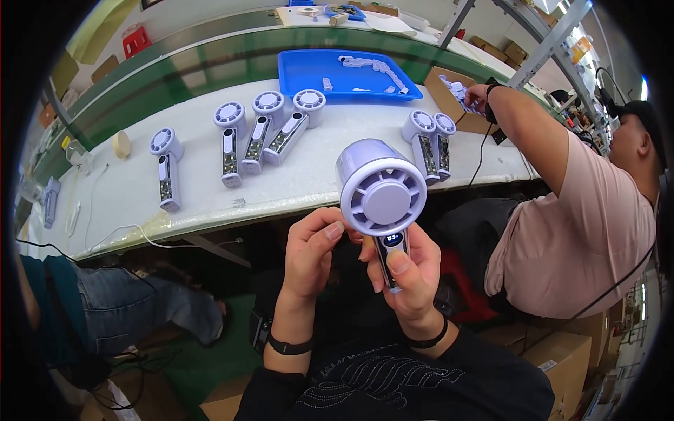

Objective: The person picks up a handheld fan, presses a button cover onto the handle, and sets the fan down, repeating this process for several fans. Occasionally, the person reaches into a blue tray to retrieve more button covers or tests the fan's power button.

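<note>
My right hand (411, 274) grips a lilac handheld fan (382, 200) by its dark, see-through handle, the thumb just below a small lit display. The round fan head points up, with its ribbed grille and smooth centre disc toward me. Close to the left of the handle is my left hand (312, 245), its fingers curled and thumb pressed to the index finger. Whatever those fingertips may hold is hidden. Past my hands, a lone lilac fan (166, 168) lies on the white-covered table (281, 189). Three more fans (263, 133) lie grouped, and a pair (428, 144) lies to the right.
A blue tray (298, 74) holds small lilac parts. To my right, a co-worker (583, 210) reaches into a cardboard box (441, 95) of lilac pieces. Another person's legs (140, 309) are at left. A white cable (161, 242) hangs over the table edge. A clear bottle (78, 156) stands far left.
</note>
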{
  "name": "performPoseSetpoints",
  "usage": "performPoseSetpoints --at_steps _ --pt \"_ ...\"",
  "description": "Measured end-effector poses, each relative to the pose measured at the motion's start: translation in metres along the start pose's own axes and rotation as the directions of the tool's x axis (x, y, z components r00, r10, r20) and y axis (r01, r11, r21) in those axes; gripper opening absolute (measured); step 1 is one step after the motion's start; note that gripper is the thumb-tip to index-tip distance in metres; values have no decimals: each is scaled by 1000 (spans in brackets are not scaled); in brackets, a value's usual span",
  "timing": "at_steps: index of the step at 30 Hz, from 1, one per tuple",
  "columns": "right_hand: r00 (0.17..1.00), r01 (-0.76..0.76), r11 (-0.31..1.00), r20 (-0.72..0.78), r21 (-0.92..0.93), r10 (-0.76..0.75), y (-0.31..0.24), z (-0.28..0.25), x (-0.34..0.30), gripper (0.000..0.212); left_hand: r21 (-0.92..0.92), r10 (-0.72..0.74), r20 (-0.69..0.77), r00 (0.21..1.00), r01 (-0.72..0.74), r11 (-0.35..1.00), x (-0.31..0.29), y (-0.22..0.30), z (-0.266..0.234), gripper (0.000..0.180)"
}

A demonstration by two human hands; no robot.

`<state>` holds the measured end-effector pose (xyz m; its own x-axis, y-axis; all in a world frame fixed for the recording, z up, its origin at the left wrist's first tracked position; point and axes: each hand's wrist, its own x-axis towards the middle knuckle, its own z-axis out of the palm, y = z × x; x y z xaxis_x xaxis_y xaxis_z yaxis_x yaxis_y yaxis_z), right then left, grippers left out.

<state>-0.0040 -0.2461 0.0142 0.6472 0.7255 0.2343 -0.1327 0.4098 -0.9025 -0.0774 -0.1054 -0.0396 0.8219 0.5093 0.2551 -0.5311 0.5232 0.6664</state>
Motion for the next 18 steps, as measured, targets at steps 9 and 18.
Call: performPoseSetpoints --at_steps 9,18 --pt "999 8 999 38 -31 -7 0 -6 0 50 2 -2 20 1000 2 1000 2 -2 -1 30" --pt "998 4 987 63 -158 6 12 12 11 51 178 41 -35 999 -34 983 -11 29 32 44"
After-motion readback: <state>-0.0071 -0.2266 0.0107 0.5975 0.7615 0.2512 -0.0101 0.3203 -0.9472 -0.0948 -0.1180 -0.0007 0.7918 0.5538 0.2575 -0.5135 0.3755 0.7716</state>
